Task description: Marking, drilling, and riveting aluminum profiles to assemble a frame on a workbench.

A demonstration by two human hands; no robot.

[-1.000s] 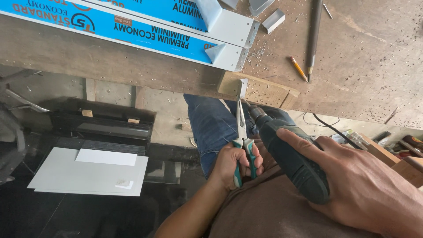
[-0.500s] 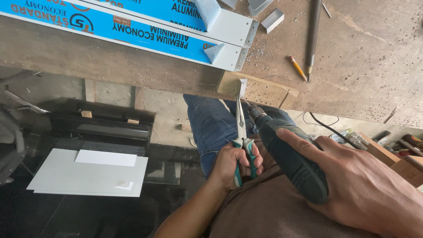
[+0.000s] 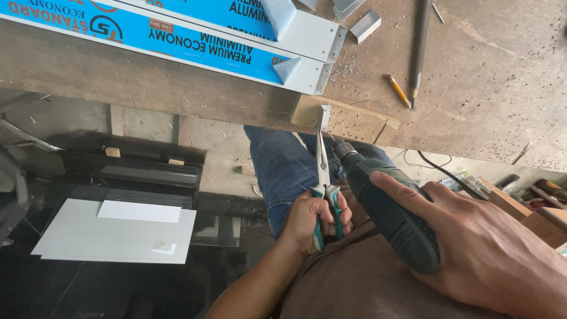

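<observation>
My left hand (image 3: pixel 313 217) grips the green-and-grey handles of long-nose pliers (image 3: pixel 322 168). Their jaws clamp a small grey metal piece (image 3: pixel 324 116) against a wooden block (image 3: pixel 348 119) at the workbench edge. My right hand (image 3: pixel 484 248) holds a dark green power drill (image 3: pixel 390 207), its chuck pointing at the metal piece just right of the pliers' jaws. Both hands are over my lap, with blue jeans below.
On the wooden workbench (image 3: pixel 484 77) lie aluminium profiles in blue film (image 3: pixel 195 35), a small metal offcut (image 3: pixel 365 26), a pencil (image 3: pixel 398 90) and a long dark rod (image 3: pixel 420 44). Grey sheets (image 3: pixel 112 233) lie on the floor at left. Tools sit in a box at right (image 3: pixel 531 201).
</observation>
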